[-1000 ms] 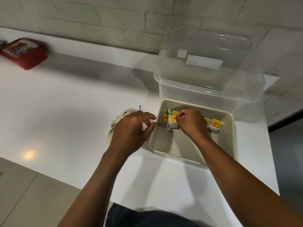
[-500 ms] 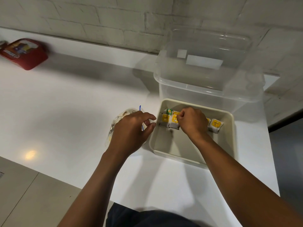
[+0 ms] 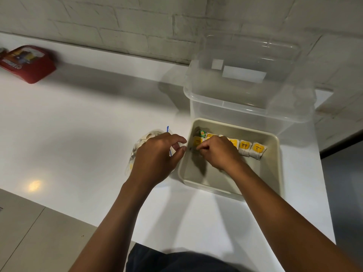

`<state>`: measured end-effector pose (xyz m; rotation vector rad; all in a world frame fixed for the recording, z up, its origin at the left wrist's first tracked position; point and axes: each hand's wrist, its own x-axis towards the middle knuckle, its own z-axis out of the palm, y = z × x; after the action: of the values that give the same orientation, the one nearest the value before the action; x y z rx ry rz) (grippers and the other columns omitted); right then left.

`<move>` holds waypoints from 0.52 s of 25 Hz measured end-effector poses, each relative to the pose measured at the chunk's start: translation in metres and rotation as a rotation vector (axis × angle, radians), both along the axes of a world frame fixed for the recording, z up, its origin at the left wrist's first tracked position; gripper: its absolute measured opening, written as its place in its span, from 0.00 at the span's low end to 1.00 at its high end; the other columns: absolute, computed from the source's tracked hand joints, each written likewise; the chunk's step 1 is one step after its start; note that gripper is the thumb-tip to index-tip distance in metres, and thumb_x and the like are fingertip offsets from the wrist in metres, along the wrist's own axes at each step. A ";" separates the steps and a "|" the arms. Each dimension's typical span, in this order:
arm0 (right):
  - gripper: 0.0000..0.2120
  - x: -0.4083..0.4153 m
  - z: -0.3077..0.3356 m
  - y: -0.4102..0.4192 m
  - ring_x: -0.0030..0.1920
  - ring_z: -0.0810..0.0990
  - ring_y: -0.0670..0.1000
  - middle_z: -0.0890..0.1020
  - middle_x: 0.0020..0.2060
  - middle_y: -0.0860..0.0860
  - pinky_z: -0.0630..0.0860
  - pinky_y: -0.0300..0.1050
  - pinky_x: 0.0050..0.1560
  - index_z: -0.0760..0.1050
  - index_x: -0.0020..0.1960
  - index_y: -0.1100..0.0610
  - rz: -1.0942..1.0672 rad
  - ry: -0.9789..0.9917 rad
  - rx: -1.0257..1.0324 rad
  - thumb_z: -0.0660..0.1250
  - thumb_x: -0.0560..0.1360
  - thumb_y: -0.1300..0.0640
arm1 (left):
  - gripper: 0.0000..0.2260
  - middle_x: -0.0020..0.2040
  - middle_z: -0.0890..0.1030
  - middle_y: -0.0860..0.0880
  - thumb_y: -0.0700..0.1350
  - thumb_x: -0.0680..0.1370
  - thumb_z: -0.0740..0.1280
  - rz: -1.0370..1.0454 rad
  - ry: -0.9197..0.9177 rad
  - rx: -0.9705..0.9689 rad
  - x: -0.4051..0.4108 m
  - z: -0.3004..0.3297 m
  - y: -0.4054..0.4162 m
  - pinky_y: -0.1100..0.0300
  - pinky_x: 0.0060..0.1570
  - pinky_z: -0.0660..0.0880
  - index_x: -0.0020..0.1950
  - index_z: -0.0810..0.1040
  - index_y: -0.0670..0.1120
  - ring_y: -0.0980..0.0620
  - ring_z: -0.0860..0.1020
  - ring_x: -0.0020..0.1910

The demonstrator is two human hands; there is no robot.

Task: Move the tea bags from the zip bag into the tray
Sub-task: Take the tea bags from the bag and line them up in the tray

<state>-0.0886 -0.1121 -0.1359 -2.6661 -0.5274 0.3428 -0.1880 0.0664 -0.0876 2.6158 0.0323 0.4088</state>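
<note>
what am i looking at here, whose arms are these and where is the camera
There is no machine: these are a person's two bare arms, filmed by a camera worn on the head, looking down at a white counter. The right hand is inside a beige tray, fingers curled at a row of yellow tea bags; what it pinches is hidden. The left hand rests over a clear zip bag holding more. Behind the tray stands a clear plastic box, and far left lies a red packet.
</note>
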 end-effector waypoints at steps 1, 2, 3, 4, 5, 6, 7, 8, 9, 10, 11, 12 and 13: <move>0.12 0.000 -0.003 0.000 0.54 0.81 0.54 0.85 0.53 0.46 0.78 0.44 0.49 0.84 0.53 0.42 0.018 -0.005 -0.030 0.66 0.75 0.53 | 0.06 0.39 0.79 0.61 0.50 0.76 0.70 -0.001 -0.002 0.001 0.000 0.000 0.000 0.76 0.36 0.61 0.52 0.83 0.58 0.63 0.71 0.39; 0.13 0.000 -0.005 0.001 0.55 0.81 0.55 0.85 0.54 0.46 0.76 0.42 0.47 0.84 0.54 0.42 0.036 -0.002 -0.059 0.65 0.76 0.54 | 0.06 0.39 0.79 0.61 0.50 0.76 0.70 -0.002 -0.004 0.004 0.000 0.000 0.000 0.74 0.35 0.62 0.52 0.83 0.58 0.62 0.72 0.39; 0.14 0.000 -0.007 0.002 0.55 0.80 0.55 0.84 0.54 0.47 0.74 0.41 0.45 0.83 0.55 0.42 0.047 0.003 -0.081 0.64 0.76 0.54 | 0.06 0.39 0.78 0.62 0.50 0.76 0.70 -0.003 -0.008 0.006 0.000 0.000 0.001 0.72 0.35 0.63 0.52 0.83 0.58 0.62 0.73 0.39; 0.14 0.000 -0.008 0.002 0.55 0.80 0.56 0.84 0.55 0.48 0.73 0.41 0.44 0.83 0.55 0.42 0.051 0.007 -0.099 0.64 0.76 0.55 | 0.06 0.38 0.77 0.62 0.50 0.76 0.70 -0.005 -0.010 0.005 -0.001 -0.001 0.001 0.70 0.34 0.64 0.53 0.83 0.57 0.61 0.73 0.39; 0.14 0.000 -0.008 0.002 0.56 0.80 0.56 0.84 0.55 0.48 0.73 0.42 0.44 0.83 0.56 0.42 0.050 0.009 -0.112 0.63 0.76 0.55 | 0.07 0.38 0.76 0.63 0.50 0.76 0.70 -0.006 -0.011 0.002 -0.001 -0.001 0.001 0.69 0.34 0.64 0.53 0.83 0.57 0.62 0.73 0.39; 0.14 0.000 -0.009 0.003 0.56 0.80 0.57 0.84 0.55 0.49 0.73 0.42 0.44 0.83 0.57 0.43 0.044 0.011 -0.116 0.63 0.76 0.55 | 0.07 0.38 0.76 0.63 0.51 0.76 0.70 -0.007 -0.010 0.001 -0.001 -0.001 0.001 0.71 0.35 0.63 0.53 0.83 0.57 0.62 0.72 0.38; 0.14 0.000 -0.010 0.003 0.56 0.80 0.57 0.84 0.56 0.49 0.73 0.42 0.44 0.83 0.57 0.43 0.038 0.010 -0.116 0.63 0.77 0.55 | 0.07 0.38 0.76 0.63 0.51 0.76 0.70 -0.008 -0.010 0.003 -0.001 -0.001 0.002 0.73 0.35 0.62 0.53 0.83 0.57 0.63 0.71 0.38; 0.14 0.001 -0.010 0.004 0.56 0.80 0.57 0.84 0.56 0.49 0.72 0.42 0.44 0.83 0.57 0.43 0.034 0.003 -0.118 0.63 0.77 0.55 | 0.07 0.38 0.77 0.63 0.51 0.76 0.70 -0.008 -0.012 0.005 -0.001 -0.001 0.002 0.74 0.36 0.62 0.53 0.83 0.57 0.62 0.72 0.38; 0.14 0.001 -0.011 0.004 0.56 0.80 0.57 0.84 0.56 0.50 0.71 0.41 0.43 0.83 0.57 0.43 0.030 -0.006 -0.124 0.63 0.77 0.54 | 0.06 0.38 0.77 0.62 0.51 0.76 0.70 -0.006 -0.014 0.004 -0.001 -0.001 0.003 0.75 0.36 0.61 0.53 0.83 0.57 0.62 0.72 0.38; 0.14 0.001 -0.012 0.005 0.56 0.80 0.57 0.83 0.56 0.49 0.70 0.41 0.43 0.83 0.57 0.43 0.025 -0.009 -0.126 0.63 0.77 0.54 | 0.06 0.38 0.77 0.62 0.50 0.76 0.70 -0.003 -0.013 0.001 -0.001 -0.001 0.003 0.75 0.37 0.61 0.53 0.83 0.57 0.62 0.71 0.38; 0.14 0.001 -0.011 0.005 0.57 0.80 0.57 0.83 0.57 0.49 0.70 0.41 0.43 0.82 0.58 0.43 0.021 -0.008 -0.121 0.63 0.77 0.54 | 0.06 0.38 0.77 0.62 0.50 0.76 0.70 0.001 -0.012 -0.001 -0.002 -0.001 0.002 0.76 0.37 0.61 0.52 0.83 0.57 0.63 0.70 0.38; 0.14 0.001 -0.011 0.004 0.57 0.80 0.56 0.83 0.57 0.49 0.70 0.41 0.44 0.82 0.58 0.43 0.028 -0.006 -0.113 0.63 0.77 0.54 | 0.06 0.37 0.76 0.63 0.50 0.76 0.70 0.003 -0.011 0.001 -0.002 -0.001 0.002 0.76 0.36 0.61 0.52 0.83 0.57 0.63 0.69 0.38; 0.14 -0.001 -0.009 0.003 0.56 0.80 0.56 0.84 0.56 0.49 0.71 0.41 0.44 0.83 0.57 0.43 0.041 -0.001 -0.107 0.63 0.77 0.54 | 0.06 0.37 0.75 0.63 0.50 0.76 0.70 0.002 -0.012 0.003 -0.002 0.000 0.001 0.75 0.36 0.61 0.53 0.83 0.58 0.64 0.69 0.38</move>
<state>-0.0893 -0.1088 -0.1450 -2.7615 -0.5803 0.3919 -0.1902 0.0672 -0.0872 2.6161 0.0303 0.4252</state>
